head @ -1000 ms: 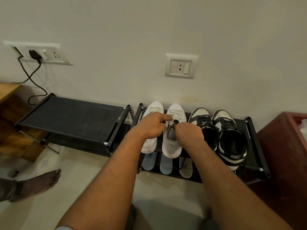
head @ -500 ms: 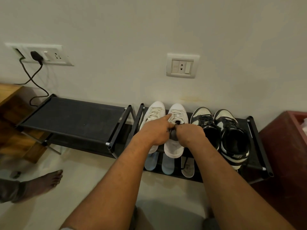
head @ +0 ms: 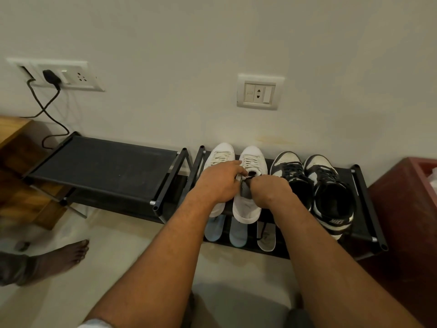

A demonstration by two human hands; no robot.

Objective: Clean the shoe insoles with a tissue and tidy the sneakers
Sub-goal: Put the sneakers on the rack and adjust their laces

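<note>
1. We find the left hand (head: 218, 183) and right hand (head: 269, 190) close together over the mouth of a white leather lace-up sneaker (head: 247, 211), which sits on the top shelf of a black metal-and-fabric shoe rack (head: 364, 209).
2. The left hand's fingers are curled and grip that sneaker at its tongue.
3. The right hand's fingers are curled round a dark grey flat piece (head: 244, 191) standing in the shoe mouth. We cannot tell whether it is insole or lining.
4. Partly under the left hand sits the matching white sneaker (head: 218, 155), toe to the wall.
5. Just right of the right hand are two black-and-white sneakers (head: 331, 192), side by side.
6. Below both hands, on the lower shelf, lie two light-blue insoles (head: 214, 229) and one pale grey insole (head: 266, 236).
7. Well left of the left hand there is a bare foot (head: 61, 256) on the floor.
</note>
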